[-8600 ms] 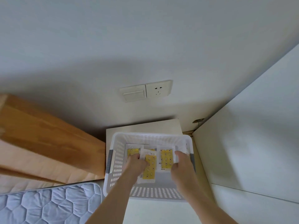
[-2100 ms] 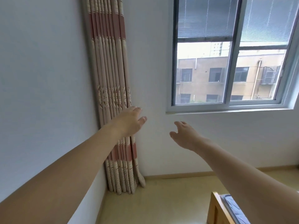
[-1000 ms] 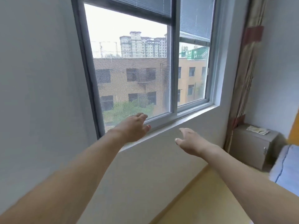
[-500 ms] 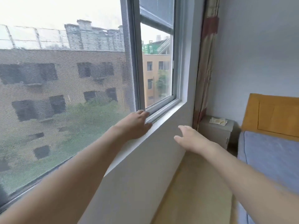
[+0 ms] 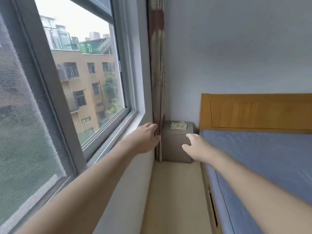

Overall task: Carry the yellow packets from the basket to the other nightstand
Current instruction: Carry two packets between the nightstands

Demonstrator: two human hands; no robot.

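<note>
Yellow packets (image 5: 178,125): atop nightstand (image 5: 175,142), ahead of both hands. Right hand (image 5: 195,146) nearer (fingers loose, empty); left hand (image 5: 146,139) likewise empty.

Both arms are reaching forward with the hands holding nothing, fingers relaxed. The left hand (image 5: 146,139) is hovering by the window sill (image 5: 135,125) next to the curtain (image 5: 157,81); the right hand (image 5: 196,146) is hanging in front of the nightstand (image 5: 175,146). Yellow packets (image 5: 178,125) are lying on the nightstand's top. The bed (image 5: 263,159) with its wooden headboard (image 5: 256,112) is standing on the right.
</note>
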